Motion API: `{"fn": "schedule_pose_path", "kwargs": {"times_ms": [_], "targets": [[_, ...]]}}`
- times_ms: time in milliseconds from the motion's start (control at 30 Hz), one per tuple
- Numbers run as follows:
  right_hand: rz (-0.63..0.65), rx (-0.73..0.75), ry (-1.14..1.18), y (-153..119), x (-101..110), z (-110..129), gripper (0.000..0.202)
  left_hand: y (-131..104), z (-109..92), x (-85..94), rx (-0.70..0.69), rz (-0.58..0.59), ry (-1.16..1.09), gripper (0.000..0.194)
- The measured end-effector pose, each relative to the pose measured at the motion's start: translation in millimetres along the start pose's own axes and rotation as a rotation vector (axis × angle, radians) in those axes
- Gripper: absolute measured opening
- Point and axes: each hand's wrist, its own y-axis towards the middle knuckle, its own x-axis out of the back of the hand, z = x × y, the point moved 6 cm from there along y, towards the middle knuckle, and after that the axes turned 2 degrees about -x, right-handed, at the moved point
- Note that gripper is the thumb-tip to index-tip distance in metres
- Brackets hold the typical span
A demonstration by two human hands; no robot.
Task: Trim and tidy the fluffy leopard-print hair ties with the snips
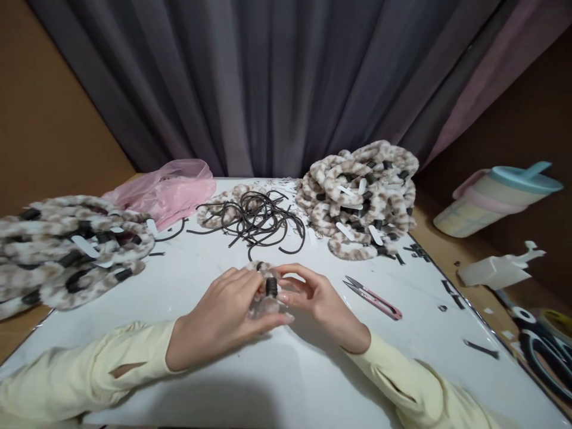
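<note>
Low over the white table, my left hand [230,307] grips a fluffy brown-and-white plush loop [268,307], its fingers curled over the near side and the thumb stretched along the bottom. A dark cord binding [271,286] wraps a section of that loop. My right hand [308,292] pinches the loop's right side beside the binding, thumb and forefinger closed in. Much of the loop is hidden behind my fingers. To the right of my right hand lie pink-handled thread snips [374,299].
Piles of bound plush loops lie left [75,250] and back right [357,196]. Dark cords [263,217] tangle at the centre back, next to a pink plastic bag [165,187]. On the right are a tumbler [491,199], a white bottle [496,271], scissors [543,351] and cord scraps.
</note>
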Motion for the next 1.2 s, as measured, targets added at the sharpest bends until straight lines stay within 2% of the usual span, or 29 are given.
{"fn": "schedule_pose_path", "kwargs": {"times_ms": [133,200,267,367,500,633,733,833,933,1100,1200], "targets": [[-0.129,0.281,-0.41,-8.5,0.0,19.4,0.026,-3.7,0.1,-6.1,-0.037,0.054,-0.05,0.019],[-0.193,0.378,-0.611,-13.0,2.6,29.8,0.029,-2.3,2.9,-4.5,-0.057,0.051,-0.065,0.022],[-0.191,0.424,-0.713,-14.9,3.5,37.3,0.032,-0.3,3.5,-1.3,-0.108,0.043,-0.082,0.026],[-0.093,0.4,-0.76,-13.9,0.6,40.4,0.034,1.8,2.1,3.8,-0.19,0.027,-0.126,0.033],[-0.031,0.276,-0.733,-12.0,-2.3,36.2,0.027,3.0,4.1,7.9,-0.202,-0.033,-0.14,0.039],[-0.058,0.261,-0.728,-12.5,-4.0,33.4,0.021,3.3,10.4,5.9,-0.128,-0.064,-0.14,0.04],[-0.075,0.294,-0.795,-11.8,-6.0,29.4,0.017,3.3,15.7,1.7,-0.05,-0.042,-0.158,0.039],[-0.08,0.319,-0.817,-10.6,-6.1,25.5,0.009,3.7,17.2,-1.1,-0.04,-0.023,-0.166,0.038],[-0.112,0.361,-0.828,-11.2,-3.0,26.7,0.007,4.6,12.6,2.8,-0.165,-0.077,-0.117,0.04],[-0.15,0.428,-0.841,-14.2,0.7,31.5,0.006,-0.3,-5.7,17.6,-0.599,-0.24,0.103,0.04],[-0.113,0.472,-0.822,-15.7,-2.8,33.4,0.006,-4.9,-14.3,24.1,-0.78,-0.307,0.225,0.038]]}}
